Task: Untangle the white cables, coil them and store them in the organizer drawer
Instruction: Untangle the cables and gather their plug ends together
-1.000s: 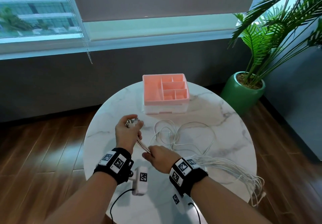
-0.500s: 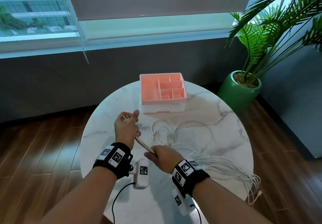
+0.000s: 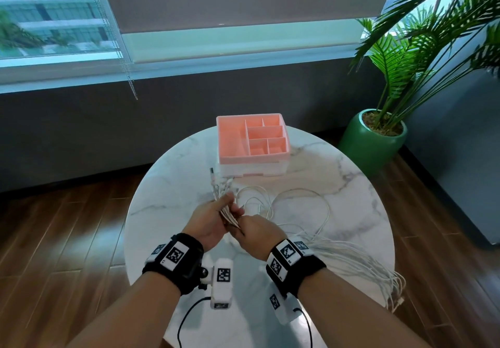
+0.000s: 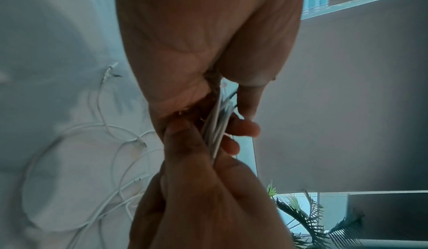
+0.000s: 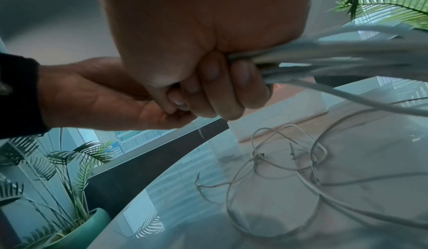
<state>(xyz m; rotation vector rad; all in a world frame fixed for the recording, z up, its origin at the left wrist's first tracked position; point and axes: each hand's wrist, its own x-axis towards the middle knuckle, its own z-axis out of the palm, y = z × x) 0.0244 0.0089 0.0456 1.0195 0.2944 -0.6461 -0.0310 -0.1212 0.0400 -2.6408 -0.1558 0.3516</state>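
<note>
A bundle of white cables (image 3: 229, 213) runs between both hands above the round marble table (image 3: 173, 193). My left hand (image 3: 216, 219) holds the bundle just below its plug ends (image 3: 219, 184), which fan out toward the organizer. In the left wrist view its fingers (image 4: 245, 129) curl round the strands. My right hand (image 3: 253, 232) grips the same bundle (image 5: 301, 60) in a fist right behind the left. The rest of the bundle trails right and hangs off the table edge (image 3: 378, 274). Loose cable loops (image 3: 295, 204) lie on the table. The pink organizer (image 3: 232, 142) stands behind on its white drawer (image 3: 251, 170), which looks closed.
A potted palm in a green pot (image 3: 372, 142) stands on the wooden floor to the right of the table. A grey wall and window run behind. Bare marble shows left of the hands (image 3: 162, 212) and right of the organizer (image 3: 324, 163).
My left hand has loosened its hold on the plug ends, slid down the bundle toward the right hand and closed on it again. The plug ends now fan out above it.
</note>
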